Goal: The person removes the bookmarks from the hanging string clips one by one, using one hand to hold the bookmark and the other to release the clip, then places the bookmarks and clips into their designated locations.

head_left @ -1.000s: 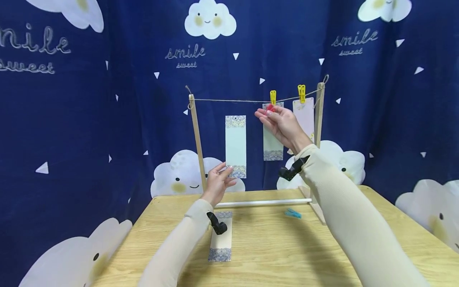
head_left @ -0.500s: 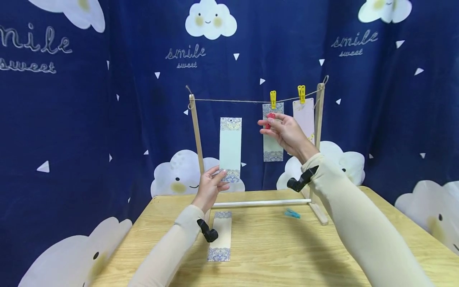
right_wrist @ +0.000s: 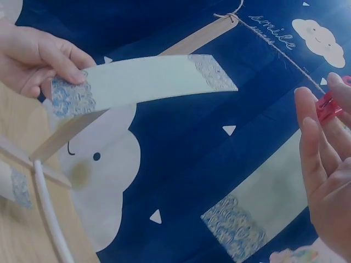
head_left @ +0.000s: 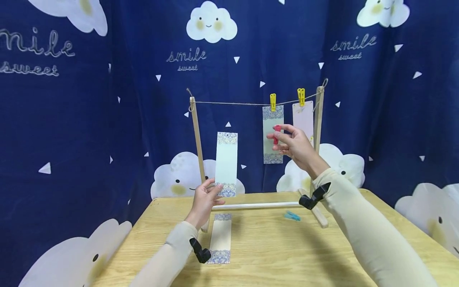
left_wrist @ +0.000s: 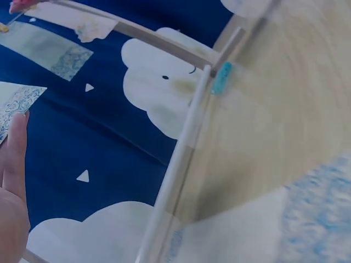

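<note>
Our left hand [head_left: 205, 200] is pinching the lower patterned band of the mint card [head_left: 227, 159], thumb on the front and fingers behind, while the card is standing up from that grip above the far edge of the worktop [head_left: 265, 243], just right of the left post [head_left: 196, 131] and below the string [head_left: 229, 104]. Our right hand [head_left: 301, 148] is pinching the red clip [head_left: 277, 135] between thumb and fingers, its other fingers spreading loosely, in front of the hanging card [head_left: 271, 121].

The mint card is looking thin and light; in the right wrist view it is bowing a little along its length, so we are judging it springy rather than stiff — easy to crease under a hard squeeze. We are favouring a gentle flat pinch at the bottom band, leaving its top edge free. The red clip is appearing small, light and hard; we are reckoning its handle ends the place to press.

Two yellow clips [head_left: 273, 103] are gripping the hanging card and a pink card [head_left: 303, 118]. On the worktop, a cream card [head_left: 220, 235] is lying left of centre, well short of the left edge, and a blue clip [head_left: 293, 216] is lying towards the far right corner — just in front of the white rod [head_left: 258, 205].
</note>
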Tool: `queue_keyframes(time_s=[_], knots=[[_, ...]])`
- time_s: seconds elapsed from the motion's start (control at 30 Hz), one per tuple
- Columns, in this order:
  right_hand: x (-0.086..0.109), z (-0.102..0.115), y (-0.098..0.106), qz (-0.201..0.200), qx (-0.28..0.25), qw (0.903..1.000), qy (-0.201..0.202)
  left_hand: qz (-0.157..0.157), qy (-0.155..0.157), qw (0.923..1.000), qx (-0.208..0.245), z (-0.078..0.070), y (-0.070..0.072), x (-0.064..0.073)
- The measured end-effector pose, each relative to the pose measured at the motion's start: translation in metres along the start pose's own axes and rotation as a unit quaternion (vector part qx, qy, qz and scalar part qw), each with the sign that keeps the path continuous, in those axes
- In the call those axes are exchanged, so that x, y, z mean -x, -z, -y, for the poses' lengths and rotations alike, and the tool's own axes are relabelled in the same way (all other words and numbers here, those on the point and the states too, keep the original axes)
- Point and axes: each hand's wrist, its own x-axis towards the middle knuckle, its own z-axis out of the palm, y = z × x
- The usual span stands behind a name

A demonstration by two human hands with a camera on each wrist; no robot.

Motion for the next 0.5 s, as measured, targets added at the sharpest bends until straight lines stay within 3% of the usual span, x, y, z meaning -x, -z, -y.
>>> queue_keyframes(time_s=[0.17, 0.37, 0.5], knots=[[0.016, -0.015, 0.011, 0.001, 0.001, 1.0000, -0.006, 0.013, 0.000, 0.9997, -0.020, 0.008, 0.003, 0.018], [0.033, -0.039, 0.014, 0.001, 0.085, 0.9961, -0.025, 0.006, -0.002, 0.9996, -0.028, 0.017, 0.006, 0.040], [0.043, -0.052, 0.012, -0.006, 0.104, 0.9941, -0.030, 0.011, 0.002, 0.9993, -0.036, 0.020, 0.007, 0.051]])
